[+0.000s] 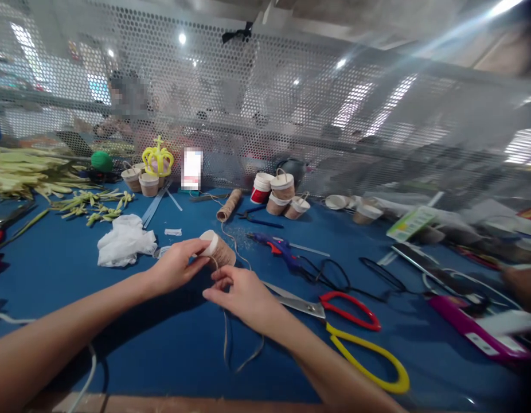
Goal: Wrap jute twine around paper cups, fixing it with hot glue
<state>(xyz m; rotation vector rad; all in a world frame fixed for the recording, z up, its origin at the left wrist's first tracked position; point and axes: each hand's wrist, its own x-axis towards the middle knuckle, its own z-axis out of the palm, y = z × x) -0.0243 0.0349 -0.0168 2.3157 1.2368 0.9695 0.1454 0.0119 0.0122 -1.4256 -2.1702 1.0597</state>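
My left hand [179, 265] grips the rim of a small twine-wrapped cup [225, 252], which lies tilted above the blue table. Close beside it, my right hand [242, 292] pinches a strand of brown twine [225, 338] near the cup's lower side. Loose ends of that twine hang below the right hand. Another length runs up to a roll of twine [229, 206] lying behind the cup. Scissors [325, 310] with one red and one yellow handle lie to the right, partly behind my right forearm. A blue glue gun [278, 246] rests just beyond them.
A crumpled white cloth [125, 241] lies on the left. Several finished little buckets [282, 186] stand at the back, near a yellow crown [157, 158] and a lit phone [192, 169]. Pale husk strips [24, 172] fill the far left. A perforated metal screen [231, 80] borders the table [162, 350].
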